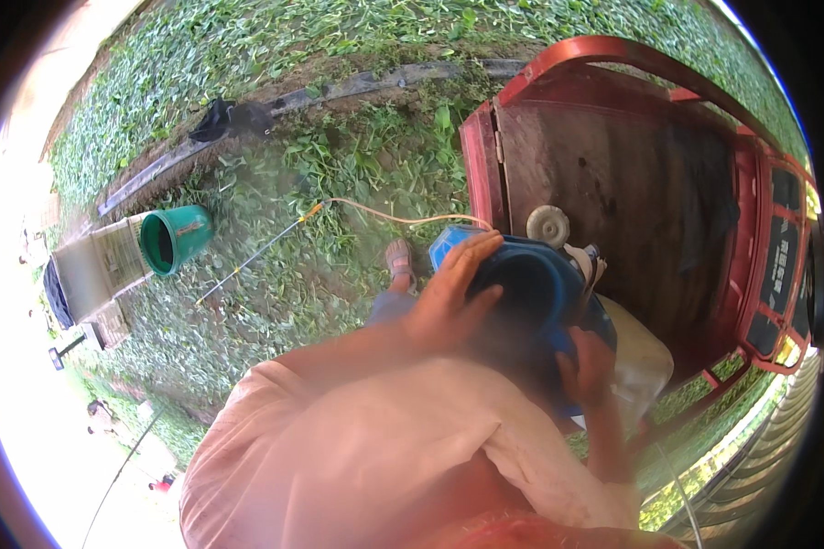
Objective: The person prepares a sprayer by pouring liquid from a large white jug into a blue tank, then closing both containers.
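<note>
A blue sprayer tank [568, 274] stands in front of me with its wide round mouth uncovered; its inside is dark. My left hand [453, 293] lies on the left side of its rim, fingers stretched and thumb apart. At the near right side my right hand [591, 366] is curled against the tank's edge, slightly blurred. A pale hose [403, 220] runs left from the tank to a spray wand [261, 252] with an orange-yellow handle, lying on the leafy ground. Beyond the tank, a round off-white cap [547, 226] rests on the cart bed.
The red metal cart [613, 156] with raised rails fills the right side. A whitish container [636, 357] stands right of the tank. Far left are a green bucket [176, 240] and a pale crate [105, 261]. A dark cloth [233, 119] lies on a ground strip [366, 87].
</note>
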`<state>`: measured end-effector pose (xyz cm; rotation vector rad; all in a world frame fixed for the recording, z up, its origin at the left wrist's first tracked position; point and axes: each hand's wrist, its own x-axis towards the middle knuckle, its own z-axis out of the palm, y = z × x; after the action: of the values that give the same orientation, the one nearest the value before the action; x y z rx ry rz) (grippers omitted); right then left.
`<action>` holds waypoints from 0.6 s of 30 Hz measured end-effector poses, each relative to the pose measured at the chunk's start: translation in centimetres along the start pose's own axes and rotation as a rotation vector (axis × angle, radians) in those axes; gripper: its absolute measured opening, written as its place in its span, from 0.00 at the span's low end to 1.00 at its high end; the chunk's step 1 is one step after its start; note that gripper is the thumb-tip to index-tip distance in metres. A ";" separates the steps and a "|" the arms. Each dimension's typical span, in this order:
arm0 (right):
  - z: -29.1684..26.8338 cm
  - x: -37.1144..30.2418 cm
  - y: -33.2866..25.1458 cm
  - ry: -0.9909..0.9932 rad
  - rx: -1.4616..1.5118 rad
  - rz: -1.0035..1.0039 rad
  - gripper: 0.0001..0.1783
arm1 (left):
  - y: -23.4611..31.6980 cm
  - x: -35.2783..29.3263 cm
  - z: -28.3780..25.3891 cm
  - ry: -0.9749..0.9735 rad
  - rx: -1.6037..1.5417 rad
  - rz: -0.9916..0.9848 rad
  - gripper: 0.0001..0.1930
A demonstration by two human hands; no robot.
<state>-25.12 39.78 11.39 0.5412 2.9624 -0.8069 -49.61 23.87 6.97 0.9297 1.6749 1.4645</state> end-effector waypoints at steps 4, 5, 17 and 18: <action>1.0 -0.3 -0.4 0.002 0.092 0.062 0.20 | -1.0 0.7 -0.3 -0.012 0.054 0.030 0.30; 0.9 -0.6 -0.7 0.031 0.078 0.061 0.20 | -0.9 0.9 -0.1 -0.034 0.060 0.033 0.29; 0.3 2.6 -2.0 -0.308 0.546 0.497 0.14 | -1.2 -0.2 0.0 -0.022 0.114 0.056 0.26; 0.3 2.3 -2.1 -0.317 0.491 0.504 0.14 | -0.9 -0.4 0.2 -0.019 0.126 0.051 0.26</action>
<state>-28.03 38.72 11.91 1.0090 2.1867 -1.3880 -49.32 23.48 6.11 1.0581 1.7580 1.3908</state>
